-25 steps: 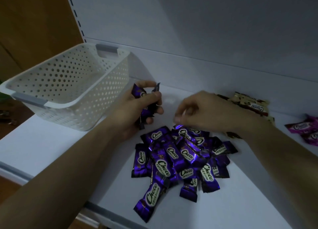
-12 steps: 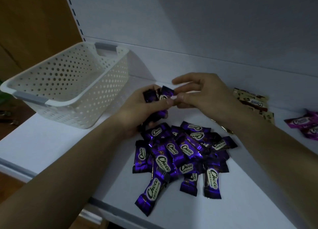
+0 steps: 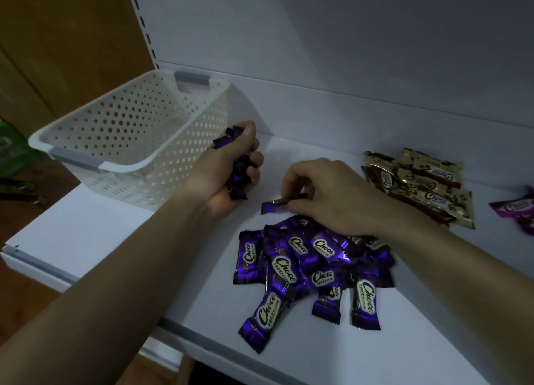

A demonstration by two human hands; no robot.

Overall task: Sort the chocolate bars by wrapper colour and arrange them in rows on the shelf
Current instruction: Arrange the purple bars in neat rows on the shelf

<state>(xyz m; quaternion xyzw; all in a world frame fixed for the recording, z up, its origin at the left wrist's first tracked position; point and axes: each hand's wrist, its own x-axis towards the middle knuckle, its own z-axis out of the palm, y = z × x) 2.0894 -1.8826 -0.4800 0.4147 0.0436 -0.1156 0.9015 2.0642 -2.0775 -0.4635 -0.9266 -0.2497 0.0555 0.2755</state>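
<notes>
Head view is showing the left hand [image 3: 228, 167] gripping a bunch of shiny purple foil-wrapped chocolate bars [image 3: 237, 182], probably gathering one colour for a row. The right hand [image 3: 326, 193] is pinching another purple bar [image 3: 274, 206] just beyond the loose purple pile [image 3: 306, 263] on the white shelf [image 3: 404, 341]. A white perforated plastic basket [image 3: 130, 130] is crowding the left side; gold-brown wrapped bars [image 3: 419, 185] and magenta wrapped bars [image 3: 517, 208] are lying to the right.

Purple wrappers [image 3: 300, 257], gold-brown wrappers [image 3: 424, 188], magenta wrapper [image 3: 517, 208], white perforated basket [image 3: 130, 130].
</notes>
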